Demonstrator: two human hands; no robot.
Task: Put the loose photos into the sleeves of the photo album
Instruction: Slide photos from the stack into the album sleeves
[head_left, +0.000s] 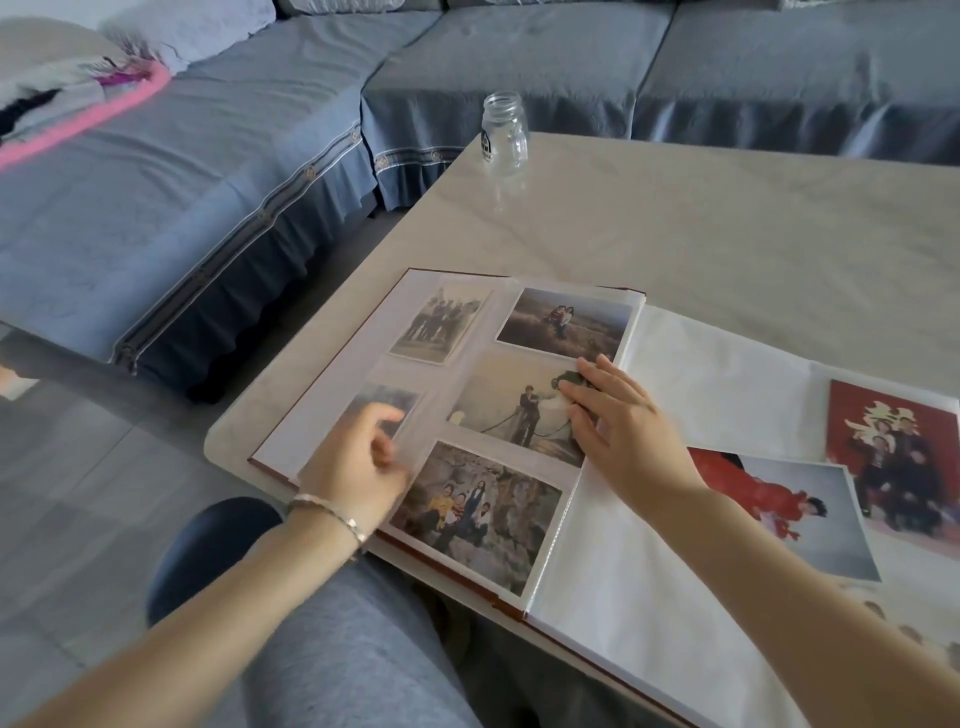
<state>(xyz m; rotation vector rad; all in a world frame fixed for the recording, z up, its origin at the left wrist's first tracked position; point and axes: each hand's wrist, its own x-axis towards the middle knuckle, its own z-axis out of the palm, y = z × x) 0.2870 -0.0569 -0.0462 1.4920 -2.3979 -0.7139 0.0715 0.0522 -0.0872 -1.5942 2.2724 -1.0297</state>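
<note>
Pressing with straight fingers, right hand (618, 421) flattens middle photo (511, 410) on album (332, 364) left page; left hand (358, 457) pinches sleeve film (415, 441); loose photos (821, 519) lie on album's right page, nearer right hand.

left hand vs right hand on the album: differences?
Left hand has curled fingers, apparently pinching the clear sleeve film at lower left; right hand lies flat, fingers straight on the middle photo. Left wrist wears a bracelet; right wrist is bare. Both are on the left page of the album.
</note>
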